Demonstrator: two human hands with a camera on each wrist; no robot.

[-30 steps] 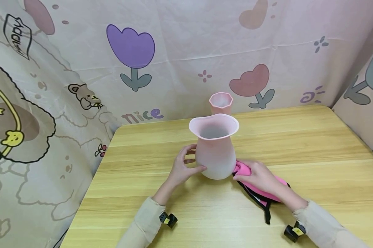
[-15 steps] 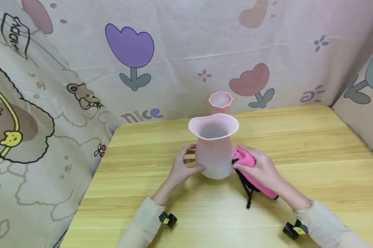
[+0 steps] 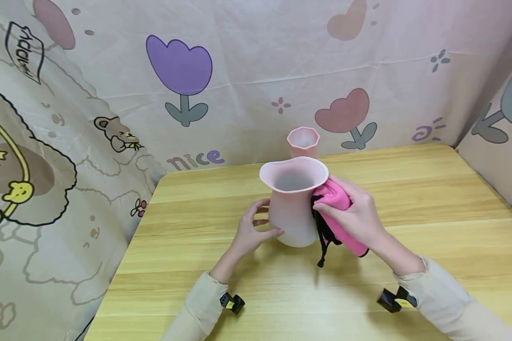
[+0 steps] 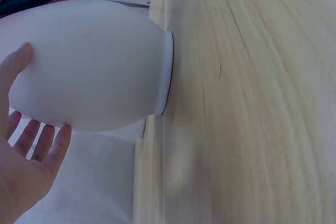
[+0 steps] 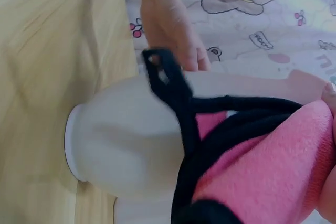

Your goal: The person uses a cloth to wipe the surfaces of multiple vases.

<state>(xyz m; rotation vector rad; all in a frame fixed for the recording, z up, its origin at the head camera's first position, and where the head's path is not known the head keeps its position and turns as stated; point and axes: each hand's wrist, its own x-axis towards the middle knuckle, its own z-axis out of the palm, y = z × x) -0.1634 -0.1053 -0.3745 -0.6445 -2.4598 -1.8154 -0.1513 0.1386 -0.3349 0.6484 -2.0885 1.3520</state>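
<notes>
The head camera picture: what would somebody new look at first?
Probably the bright pink cloth, held in the right hand by the vase's side. Next, the big pale vase itself, standing on the table with the left hand touching it. Then the purple flower printed on the wall behind.

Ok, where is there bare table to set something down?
Bare table runs from the left hand to the left edge, from the right hand to the right edge, and between the sleeves in front of the large vase. It is crowded around that vase: hands at both sides, pink cloth on the right, faceted pink vessel behind.
</notes>
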